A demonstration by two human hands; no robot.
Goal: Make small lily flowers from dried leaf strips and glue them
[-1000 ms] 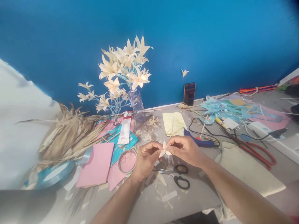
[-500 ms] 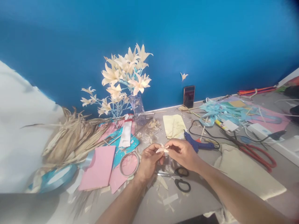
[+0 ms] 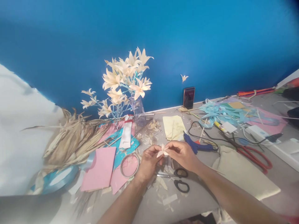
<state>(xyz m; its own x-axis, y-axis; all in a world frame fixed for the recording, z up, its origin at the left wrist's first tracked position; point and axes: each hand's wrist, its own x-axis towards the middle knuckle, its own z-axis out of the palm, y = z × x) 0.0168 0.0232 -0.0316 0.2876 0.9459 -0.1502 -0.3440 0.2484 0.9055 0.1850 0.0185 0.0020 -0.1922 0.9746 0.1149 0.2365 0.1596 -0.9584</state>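
A small cream artificial flower (image 3: 163, 150) with pointed petals is pinched between my two hands over the middle of the table. My left hand (image 3: 149, 161) grips it from the left, its fingers curled underneath. From the right, the fingertips of my right hand (image 3: 183, 155) close on its petals. Black-handled scissors (image 3: 179, 181) lie just below the hands, blades toward the left. Pale petal scraps (image 3: 163, 183) are scattered around them. Beyond my right hand rests a blue glue gun (image 3: 198, 146). Left of my left hand lies a roll of tape (image 3: 122, 166).
Finished-looking cream flowers (image 3: 126, 67) stand in a clear vase (image 3: 139, 112) by the blue wall. Dried husks (image 3: 70, 137), pink paper (image 3: 99, 169) and a ribbon roll (image 3: 60, 179) lie left. To the right are red-handled scissors (image 3: 257, 157), blue ribbon (image 3: 210, 110), cables and a phone (image 3: 188, 98).
The flower has tipped so that its petals point more upward and show more plainly. Both hands keep nearly the same place and hold; the view has shifted slightly.
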